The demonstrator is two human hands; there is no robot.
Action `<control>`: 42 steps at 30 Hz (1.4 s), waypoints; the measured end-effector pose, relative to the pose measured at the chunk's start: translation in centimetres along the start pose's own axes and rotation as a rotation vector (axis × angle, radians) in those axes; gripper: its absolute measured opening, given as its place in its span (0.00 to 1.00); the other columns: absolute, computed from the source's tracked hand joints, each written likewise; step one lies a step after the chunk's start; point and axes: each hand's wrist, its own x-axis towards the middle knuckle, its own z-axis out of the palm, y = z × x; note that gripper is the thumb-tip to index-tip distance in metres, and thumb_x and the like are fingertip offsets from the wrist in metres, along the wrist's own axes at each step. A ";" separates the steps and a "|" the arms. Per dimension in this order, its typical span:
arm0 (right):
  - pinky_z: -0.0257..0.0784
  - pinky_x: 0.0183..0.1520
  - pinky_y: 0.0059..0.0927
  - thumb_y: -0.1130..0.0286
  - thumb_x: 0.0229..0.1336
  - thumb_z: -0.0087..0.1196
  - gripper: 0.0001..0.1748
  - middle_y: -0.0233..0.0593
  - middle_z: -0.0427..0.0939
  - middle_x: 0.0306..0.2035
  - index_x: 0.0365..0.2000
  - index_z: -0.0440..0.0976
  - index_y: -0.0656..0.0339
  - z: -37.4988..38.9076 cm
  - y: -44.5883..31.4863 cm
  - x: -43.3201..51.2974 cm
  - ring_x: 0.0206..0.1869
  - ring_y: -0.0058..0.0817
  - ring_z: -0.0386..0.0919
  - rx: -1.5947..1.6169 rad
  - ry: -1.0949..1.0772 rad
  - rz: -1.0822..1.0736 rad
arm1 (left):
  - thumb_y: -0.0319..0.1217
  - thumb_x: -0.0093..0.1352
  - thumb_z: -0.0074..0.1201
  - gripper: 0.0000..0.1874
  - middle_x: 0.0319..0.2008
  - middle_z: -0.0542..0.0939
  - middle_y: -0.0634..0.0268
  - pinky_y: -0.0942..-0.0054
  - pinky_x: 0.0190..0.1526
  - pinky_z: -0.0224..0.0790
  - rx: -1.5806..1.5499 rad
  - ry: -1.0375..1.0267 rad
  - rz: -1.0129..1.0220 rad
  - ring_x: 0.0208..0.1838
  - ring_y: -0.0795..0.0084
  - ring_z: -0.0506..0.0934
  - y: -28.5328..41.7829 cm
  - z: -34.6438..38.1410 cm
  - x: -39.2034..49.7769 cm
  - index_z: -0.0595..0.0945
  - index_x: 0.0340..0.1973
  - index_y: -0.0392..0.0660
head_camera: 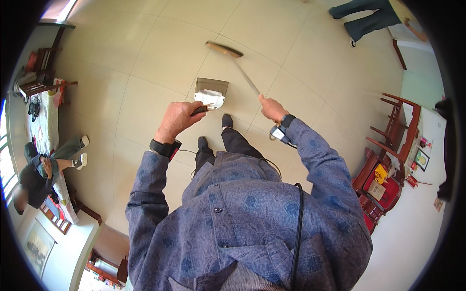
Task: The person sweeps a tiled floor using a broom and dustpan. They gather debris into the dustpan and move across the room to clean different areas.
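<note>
My left hand (179,119) is closed around the dark handle of a dustpan (212,86), which has a grey-brown tray and a white, comb-toothed part nearest me. The pan is in front of my feet. In my right hand (272,108) is the long pale pole of a broom (225,49). The broom head lies beyond the dustpan, over the floor tiles, and looks slightly blurred. The pole slants from my right hand up to the head. Broom head and dustpan are apart.
A person sits on a cloth-covered wooden bench (54,125) at the left. Another person's legs (364,16) show at the upper right. Red-brown wooden chairs (391,136) line the right side, one holding a yellow packet (380,174). Thin cables hang by my wrists.
</note>
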 end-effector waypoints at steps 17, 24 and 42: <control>0.60 0.16 0.23 0.72 0.54 0.44 0.36 0.31 0.68 0.22 0.65 0.54 0.56 -6.4 3.7 -3.5 0.15 0.19 0.60 0.553 0.054 0.078 | 0.40 0.61 0.59 0.11 0.21 0.79 0.63 0.65 0.27 0.71 0.145 0.197 -0.131 0.25 0.60 0.78 -4.3 -3.1 -1.4 0.81 0.36 0.51; 0.68 0.17 0.34 0.76 0.54 0.40 0.13 0.49 0.76 0.25 0.41 0.66 0.67 -8.7 1.5 8.5 0.20 0.35 0.76 0.402 0.338 0.138 | 0.39 0.61 0.59 0.12 0.23 0.80 0.61 0.64 0.29 0.72 0.124 0.260 -0.245 0.26 0.59 0.79 -8.8 -6.0 0.5 0.81 0.38 0.50; 0.71 0.29 0.36 0.72 0.58 0.44 0.24 0.51 0.77 0.37 0.56 0.65 0.60 -19.1 -12.0 11.1 0.26 0.40 0.76 0.045 -0.168 -0.307 | 0.42 0.62 0.57 0.11 0.20 0.78 0.62 0.61 0.28 0.71 0.091 0.212 -0.205 0.26 0.59 0.78 -17.0 -12.0 9.7 0.79 0.34 0.52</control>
